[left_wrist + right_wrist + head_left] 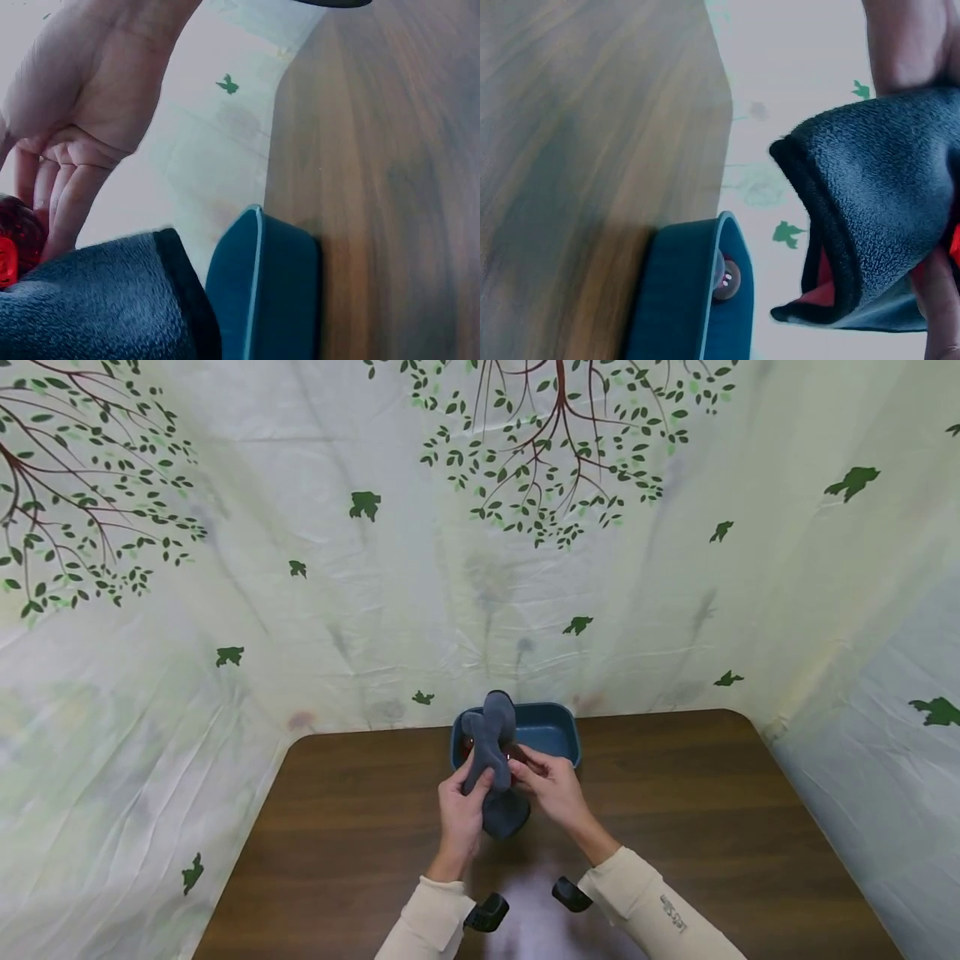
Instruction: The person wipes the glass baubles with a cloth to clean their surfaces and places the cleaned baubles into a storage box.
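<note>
Both hands are together over the front of a blue bin, around a folded grey cloth (492, 731) with a dark edge. My left hand (460, 810) grips the cloth, its thumb lying on top. My right hand (557, 789) pinches a glossy red object (21, 232) at the cloth's right side. In the left wrist view that object is dark red and see-through, with a bright red part; the cloth hides much of it. A flap of the cloth hangs down toward the table, and in the right wrist view a pink underside (821, 281) shows inside its fold.
The blue bin (558, 718) stands at the table's back edge, against a leaf-printed curtain (480, 610). A round, shiny, see-through thing (729, 280) lies in it. Brown wooden tabletop (337, 835) extends to both sides. Black wrist devices (487, 912) are on both sleeves.
</note>
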The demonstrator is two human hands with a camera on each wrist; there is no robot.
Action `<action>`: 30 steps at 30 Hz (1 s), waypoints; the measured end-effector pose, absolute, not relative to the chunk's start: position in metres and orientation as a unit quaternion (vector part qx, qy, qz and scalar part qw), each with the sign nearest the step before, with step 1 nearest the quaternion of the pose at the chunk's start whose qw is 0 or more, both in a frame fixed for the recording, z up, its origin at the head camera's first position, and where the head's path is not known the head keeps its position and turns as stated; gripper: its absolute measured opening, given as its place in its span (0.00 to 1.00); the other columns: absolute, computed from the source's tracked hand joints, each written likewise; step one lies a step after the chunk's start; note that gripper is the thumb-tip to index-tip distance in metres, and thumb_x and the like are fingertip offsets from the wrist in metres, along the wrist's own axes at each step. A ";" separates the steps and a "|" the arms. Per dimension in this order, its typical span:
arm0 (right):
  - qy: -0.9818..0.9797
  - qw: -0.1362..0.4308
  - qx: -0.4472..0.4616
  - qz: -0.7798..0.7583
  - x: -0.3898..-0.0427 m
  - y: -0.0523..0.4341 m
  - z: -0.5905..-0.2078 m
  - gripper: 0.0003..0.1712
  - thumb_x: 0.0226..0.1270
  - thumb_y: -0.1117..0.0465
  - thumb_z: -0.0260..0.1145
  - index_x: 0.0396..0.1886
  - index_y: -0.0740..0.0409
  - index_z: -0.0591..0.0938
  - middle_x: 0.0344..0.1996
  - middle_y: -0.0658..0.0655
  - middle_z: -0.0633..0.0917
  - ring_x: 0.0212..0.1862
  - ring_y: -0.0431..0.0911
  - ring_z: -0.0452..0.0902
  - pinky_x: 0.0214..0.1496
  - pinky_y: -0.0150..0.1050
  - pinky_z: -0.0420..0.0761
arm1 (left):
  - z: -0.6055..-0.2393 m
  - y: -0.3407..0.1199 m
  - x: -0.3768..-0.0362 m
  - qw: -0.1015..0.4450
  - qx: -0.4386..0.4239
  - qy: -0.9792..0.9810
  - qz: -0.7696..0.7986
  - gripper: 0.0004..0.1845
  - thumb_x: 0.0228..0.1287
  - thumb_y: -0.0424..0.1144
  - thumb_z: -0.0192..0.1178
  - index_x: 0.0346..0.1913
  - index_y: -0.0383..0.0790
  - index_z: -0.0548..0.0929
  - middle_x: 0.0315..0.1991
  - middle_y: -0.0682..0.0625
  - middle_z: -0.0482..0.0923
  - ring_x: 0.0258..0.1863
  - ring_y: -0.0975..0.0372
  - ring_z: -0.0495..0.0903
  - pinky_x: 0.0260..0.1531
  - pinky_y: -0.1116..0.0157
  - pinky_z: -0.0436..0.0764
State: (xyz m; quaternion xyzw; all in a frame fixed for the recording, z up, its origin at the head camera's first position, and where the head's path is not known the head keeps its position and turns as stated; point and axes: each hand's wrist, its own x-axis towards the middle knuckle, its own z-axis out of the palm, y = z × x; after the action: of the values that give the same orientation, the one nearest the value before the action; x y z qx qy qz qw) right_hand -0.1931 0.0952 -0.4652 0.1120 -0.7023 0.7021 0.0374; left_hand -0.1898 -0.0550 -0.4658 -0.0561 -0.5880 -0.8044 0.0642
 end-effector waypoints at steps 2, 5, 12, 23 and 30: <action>-0.705 0.028 0.106 0.701 -0.195 0.096 -0.462 0.24 0.70 0.58 0.61 0.61 0.65 0.76 0.50 0.67 0.83 0.47 0.54 0.83 0.44 0.42 0.83 | -0.463 -0.055 -0.191 0.062 -0.065 -0.594 -0.799 0.25 0.64 0.30 0.62 0.63 0.30 0.72 0.60 0.40 0.74 0.60 0.56 0.74 0.59 0.60 0.74; -0.706 0.036 0.132 0.695 -0.198 0.097 -0.459 0.24 0.69 0.62 0.63 0.62 0.67 0.75 0.51 0.68 0.82 0.49 0.54 0.82 0.47 0.41 0.82 | -0.461 -0.053 -0.192 0.079 -0.061 -0.588 -0.802 0.25 0.63 0.32 0.63 0.62 0.28 0.72 0.58 0.38 0.76 0.57 0.57 0.77 0.57 0.61 0.75; -0.693 0.076 0.246 0.674 -0.202 0.099 -0.460 0.36 0.55 0.75 0.70 0.65 0.70 0.70 0.61 0.72 0.73 0.56 0.59 0.76 0.51 0.43 0.79 | -0.459 -0.052 -0.193 0.102 -0.018 -0.564 -0.819 0.22 0.66 0.34 0.61 0.57 0.20 0.75 0.44 0.45 0.84 0.41 0.63 0.83 0.43 0.68 0.82; -0.730 0.106 0.199 0.645 -0.181 0.091 -0.430 0.25 0.59 0.74 0.67 0.56 0.80 0.74 0.48 0.75 0.80 0.47 0.61 0.80 0.45 0.44 0.81 | -0.463 -0.057 -0.188 0.089 -0.056 -0.552 -0.827 0.19 0.65 0.30 0.61 0.56 0.23 0.77 0.43 0.50 0.84 0.43 0.62 0.83 0.45 0.67 0.81; -0.731 0.113 0.170 0.651 -0.178 0.084 -0.428 0.22 0.61 0.72 0.67 0.54 0.79 0.76 0.45 0.74 0.82 0.47 0.61 0.81 0.44 0.44 0.82 | -0.463 -0.058 -0.188 0.100 -0.058 -0.554 -0.824 0.17 0.64 0.31 0.62 0.54 0.25 0.80 0.41 0.53 0.85 0.42 0.63 0.82 0.46 0.67 0.81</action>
State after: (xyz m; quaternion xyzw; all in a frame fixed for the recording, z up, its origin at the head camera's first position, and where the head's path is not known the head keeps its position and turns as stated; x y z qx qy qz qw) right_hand -0.1783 0.0845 -0.4283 0.1696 -0.7312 0.6510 0.1130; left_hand -0.1880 -0.0580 -0.4630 -0.0582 -0.5543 -0.8242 0.1001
